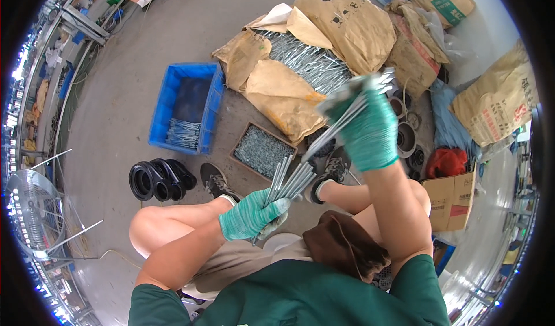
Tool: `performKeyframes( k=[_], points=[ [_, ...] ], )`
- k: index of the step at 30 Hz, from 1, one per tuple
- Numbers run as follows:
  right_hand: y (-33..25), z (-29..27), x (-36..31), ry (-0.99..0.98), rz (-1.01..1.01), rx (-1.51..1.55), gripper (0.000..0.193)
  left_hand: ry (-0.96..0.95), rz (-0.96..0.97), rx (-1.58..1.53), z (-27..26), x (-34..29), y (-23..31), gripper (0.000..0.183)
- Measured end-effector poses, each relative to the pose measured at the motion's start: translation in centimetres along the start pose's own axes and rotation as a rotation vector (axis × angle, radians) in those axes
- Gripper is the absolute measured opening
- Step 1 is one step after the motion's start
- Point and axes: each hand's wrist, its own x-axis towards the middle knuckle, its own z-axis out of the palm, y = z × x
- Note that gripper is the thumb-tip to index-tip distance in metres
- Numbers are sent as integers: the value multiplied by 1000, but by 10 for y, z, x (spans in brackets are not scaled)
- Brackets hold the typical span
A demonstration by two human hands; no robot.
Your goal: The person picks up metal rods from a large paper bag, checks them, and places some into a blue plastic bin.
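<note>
on near side of shallow tray (pixel 251 168), left hand (pixel 252 215) wrapped round thin metal rods (pixel 292 180), thumb across; right of tray, right hand (pixel 370 128), blurred, curled round second bundle (pixel 336 130). rods likely stiff, slick, weighty together; best gripped mid-length.

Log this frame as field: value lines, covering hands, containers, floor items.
left hand: gloved, closed around metal rods
right hand: gloved, gripping more rods; blurred
blue bin: loose rods at its near end
brown tray: small metal pieces
paper sack: open, silvery rods showing inside
black rings: on floor, left of left shoe
</note>
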Motion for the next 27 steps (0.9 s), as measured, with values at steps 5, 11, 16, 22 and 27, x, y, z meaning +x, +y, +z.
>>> performKeyframes(
  k=[5, 11, 16, 22, 27],
  points=[
    [8, 15, -17, -285, -445, -470, 31, -24, -54, -448, 4, 11, 0, 33],
    [70, 32, -59, -1082, -820, -1606, 38, -172, 173, -810, -3, 18, 16, 33],
    [61, 25, -64, -1102, -525, -1627, 42, 196, 219, -644, -7, 10, 22, 34],
    [60, -4, -38, -286, 448, -624, 46, 75, 360, -482, -12, 15, 16, 33],
    [64, 24, -43, -415, 550, -523, 38, -134, 25, -156, -4, 9, 15, 51]
  ],
)
